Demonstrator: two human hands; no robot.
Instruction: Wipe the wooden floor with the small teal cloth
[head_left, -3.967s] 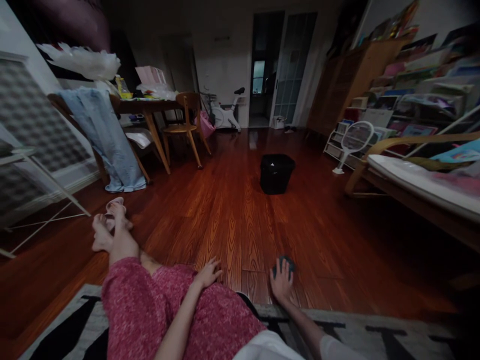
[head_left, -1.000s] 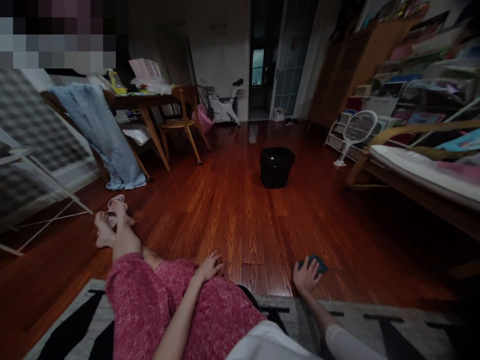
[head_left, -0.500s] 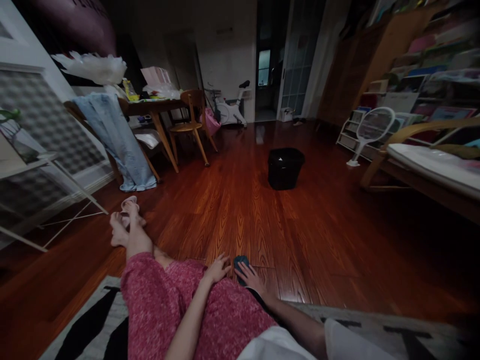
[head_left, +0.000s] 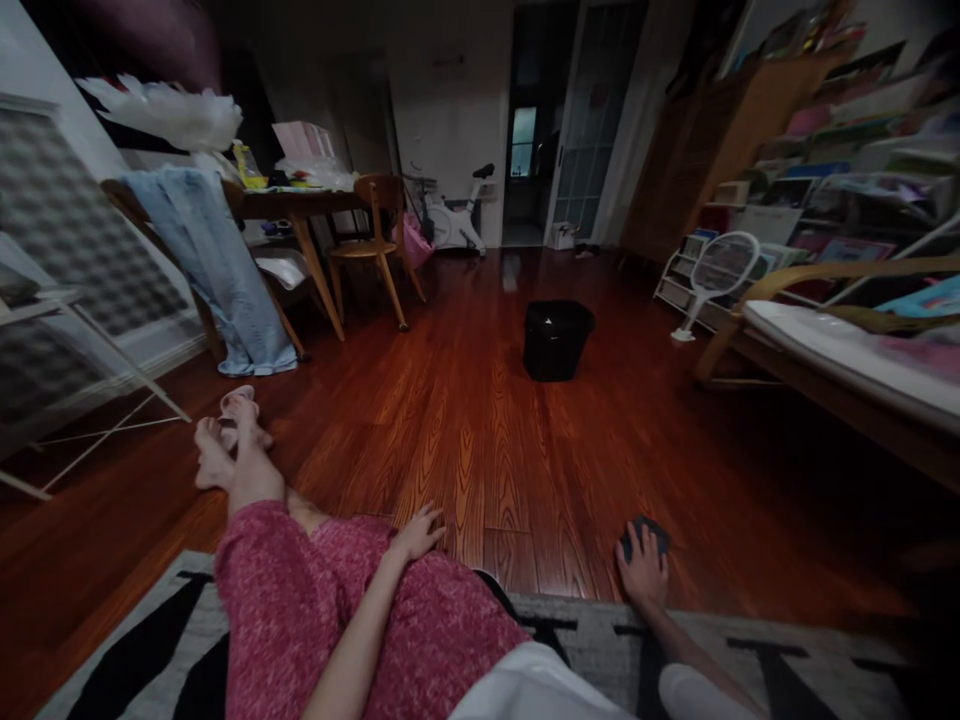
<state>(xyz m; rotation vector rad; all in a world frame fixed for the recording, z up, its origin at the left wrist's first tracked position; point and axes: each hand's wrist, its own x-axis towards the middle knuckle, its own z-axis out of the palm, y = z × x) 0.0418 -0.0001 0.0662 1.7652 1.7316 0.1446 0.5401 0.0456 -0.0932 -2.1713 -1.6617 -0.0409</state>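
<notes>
I sit on a rug with my legs in pink trousers [head_left: 330,610] stretched over the wooden floor [head_left: 487,440]. My left hand [head_left: 417,534] rests on my thigh with the fingers spread and nothing in it. My right hand [head_left: 643,570] lies palm down on the floor at the lower right, fingers pressed on a small dark cloth [head_left: 651,530] that shows just beyond the fingertips.
A black bin [head_left: 555,340] stands mid-floor ahead. A wooden table and chair [head_left: 371,250] with hanging jeans [head_left: 217,270] are at the left, a white rack [head_left: 67,370] nearer. A low couch [head_left: 840,350], bookshelves and a racket-shaped swatter [head_left: 716,275] are at the right. The patterned rug [head_left: 150,650] lies under me.
My right hand with the cloth has swept from beside my left hand out to the right across the floor. The left hand has stayed on my thigh.
</notes>
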